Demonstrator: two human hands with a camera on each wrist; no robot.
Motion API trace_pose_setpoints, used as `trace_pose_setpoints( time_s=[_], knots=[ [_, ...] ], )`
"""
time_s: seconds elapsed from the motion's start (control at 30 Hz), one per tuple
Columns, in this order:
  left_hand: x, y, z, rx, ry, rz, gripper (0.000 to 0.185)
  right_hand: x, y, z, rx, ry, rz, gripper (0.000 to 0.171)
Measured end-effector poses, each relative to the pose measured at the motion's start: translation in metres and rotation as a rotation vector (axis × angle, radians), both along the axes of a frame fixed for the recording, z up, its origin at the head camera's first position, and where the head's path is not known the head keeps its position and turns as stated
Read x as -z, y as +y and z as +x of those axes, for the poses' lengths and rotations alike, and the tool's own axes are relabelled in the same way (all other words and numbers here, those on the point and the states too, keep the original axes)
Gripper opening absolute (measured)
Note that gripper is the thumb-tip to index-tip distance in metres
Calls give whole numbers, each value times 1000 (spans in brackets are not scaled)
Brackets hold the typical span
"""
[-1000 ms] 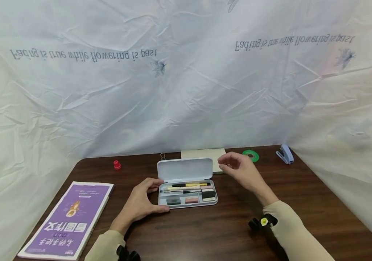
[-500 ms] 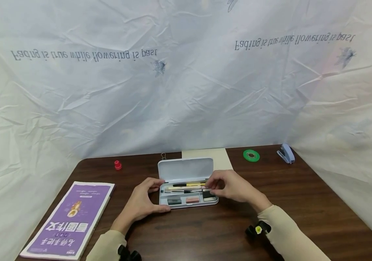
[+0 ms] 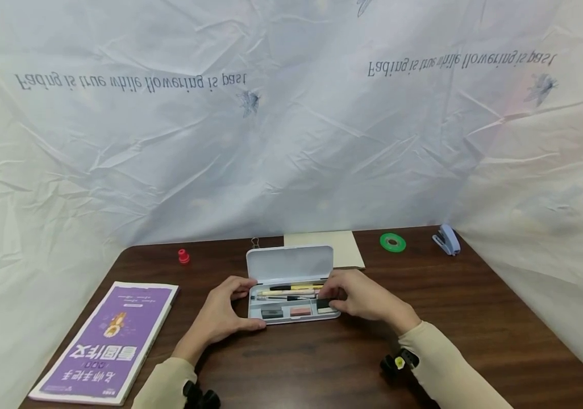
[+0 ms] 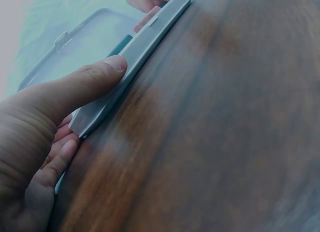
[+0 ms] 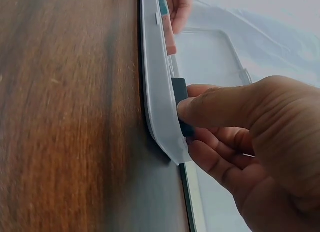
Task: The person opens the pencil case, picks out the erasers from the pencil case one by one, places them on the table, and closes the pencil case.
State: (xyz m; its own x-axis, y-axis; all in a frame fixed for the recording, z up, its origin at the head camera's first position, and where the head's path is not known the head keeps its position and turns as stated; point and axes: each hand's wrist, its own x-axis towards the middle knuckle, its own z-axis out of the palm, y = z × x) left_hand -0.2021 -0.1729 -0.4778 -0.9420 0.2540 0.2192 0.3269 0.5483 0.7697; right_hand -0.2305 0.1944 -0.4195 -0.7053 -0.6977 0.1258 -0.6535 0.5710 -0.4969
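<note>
A pale pencil case (image 3: 289, 264) lies with its lid raised in the middle of the table. My left hand (image 3: 220, 313) holds its left end, thumb on the front wall and fingers behind, as the left wrist view also shows. At the right end, my right hand (image 3: 365, 296) pinches a black-and-white eraser (image 5: 179, 87) between thumb and fingers, down inside the case. Beside that eraser sit a pink eraser (image 3: 300, 312) and a dark block (image 3: 272, 313) in the front compartments. Pens (image 3: 286, 293) lie in the long rear compartment, their right ends hidden by my right hand.
To the left lies a purple book (image 3: 104, 343). Along the back edge are a red cap-like piece (image 3: 183, 257), a binder clip (image 3: 255, 243), cream paper (image 3: 346, 250), a green tape roll (image 3: 392, 242) and a blue stapler (image 3: 446, 240). A white sheet hangs behind.
My right hand has come down and left from above the cream paper to the case's right end and now pinches the black-and-white eraser. My left hand stays on the case.
</note>
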Motion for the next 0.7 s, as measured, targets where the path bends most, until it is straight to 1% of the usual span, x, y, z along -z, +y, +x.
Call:
trace_pose_setpoints(
  time_s=[0.23,0.4,0.57,0.7],
  knots=[
    [1,-1,0,4,12,0,92,3,-1,0,7,-25,-13,23],
    [2,-2,0,6,8,6,92,3,0,-1,21,-3,-39,23],
    [2,-2,0,8,13,6,92,-5,7,0,65,-4,-112,26],
    [2,-2,0,6,13,1,92,-14,19,0,101,43,-169,29]
  ],
)
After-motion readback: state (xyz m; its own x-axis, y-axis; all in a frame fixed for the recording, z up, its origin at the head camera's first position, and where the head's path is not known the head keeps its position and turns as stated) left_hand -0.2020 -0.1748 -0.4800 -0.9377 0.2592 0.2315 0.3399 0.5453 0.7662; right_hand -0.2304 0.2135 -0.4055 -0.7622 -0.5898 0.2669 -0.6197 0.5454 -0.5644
